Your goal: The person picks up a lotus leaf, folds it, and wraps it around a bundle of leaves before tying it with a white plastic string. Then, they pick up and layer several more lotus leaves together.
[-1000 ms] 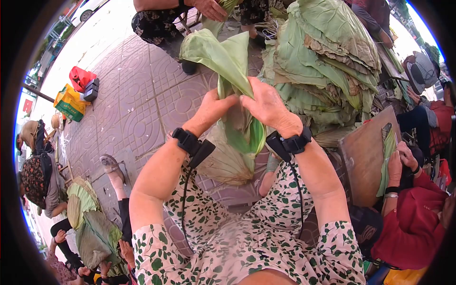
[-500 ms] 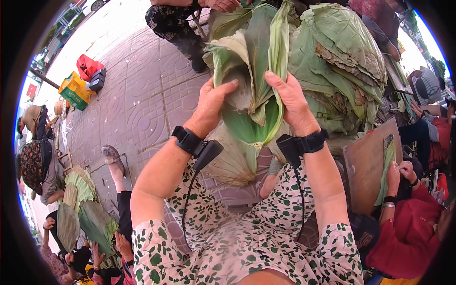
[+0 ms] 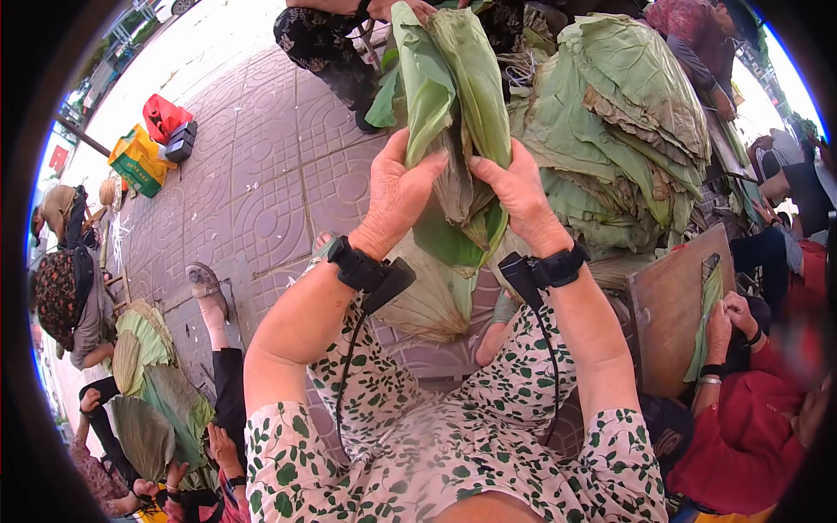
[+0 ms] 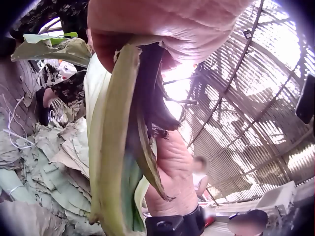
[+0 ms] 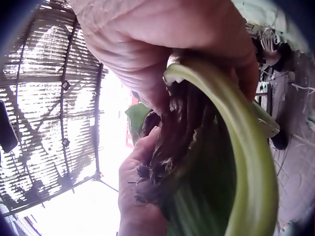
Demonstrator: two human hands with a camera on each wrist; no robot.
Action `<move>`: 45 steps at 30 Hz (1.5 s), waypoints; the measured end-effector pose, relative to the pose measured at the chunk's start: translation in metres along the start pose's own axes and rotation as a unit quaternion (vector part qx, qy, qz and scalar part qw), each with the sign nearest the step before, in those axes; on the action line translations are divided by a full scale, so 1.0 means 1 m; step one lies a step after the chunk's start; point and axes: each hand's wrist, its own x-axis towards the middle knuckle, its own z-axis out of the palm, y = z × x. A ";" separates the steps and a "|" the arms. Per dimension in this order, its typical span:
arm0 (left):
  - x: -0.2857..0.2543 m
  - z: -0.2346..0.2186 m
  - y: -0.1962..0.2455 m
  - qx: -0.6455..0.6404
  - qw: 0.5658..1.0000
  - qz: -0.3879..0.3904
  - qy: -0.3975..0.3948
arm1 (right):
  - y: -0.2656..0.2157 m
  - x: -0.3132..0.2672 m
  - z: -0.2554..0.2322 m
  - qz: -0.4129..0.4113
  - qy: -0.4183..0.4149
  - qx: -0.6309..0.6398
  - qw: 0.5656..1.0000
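Note:
Both hands hold a folded bundle of large green leaves (image 3: 484,83) upright in front of the body. The left hand (image 3: 394,193) grips its left edge, thumb on the inner side. On the right edge, the right hand (image 3: 519,193) pinches with its thumb pressed inward. Between the thumbs lies brown, withered leaf matter (image 3: 453,187). A pale green rib (image 4: 112,147) hangs below the left hand (image 4: 162,29) in the left wrist view. In the right wrist view a thick rib (image 5: 246,147) curves down from the right hand (image 5: 172,44), beside dark shrivelled leaf (image 5: 177,132).
A tall pile of leaves (image 3: 623,113) stands at the right, near a wooden board (image 3: 676,305). Dry leaves (image 3: 427,305) lie between the legs. Other people sit on both sides and ahead. A yellow-green bag (image 3: 139,161) is on the paving at the left.
The spread leaves have folded inward into a narrower bundle, and the hands have come closer together. The seated person at the lower left has shifted a leaf.

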 end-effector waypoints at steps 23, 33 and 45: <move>0.008 -0.002 0.025 -0.133 0.989 -0.059 0.019 | -0.002 -0.013 0.020 0.079 -0.128 0.330 0.932; -0.004 -0.015 0.017 -0.060 0.991 -0.112 -0.044 | -0.128 -0.062 -0.092 -0.255 0.330 0.051 0.907; -0.006 -0.036 0.015 0.024 0.986 -0.156 -0.050 | -0.229 -0.032 -0.280 -0.426 0.570 -0.459 0.532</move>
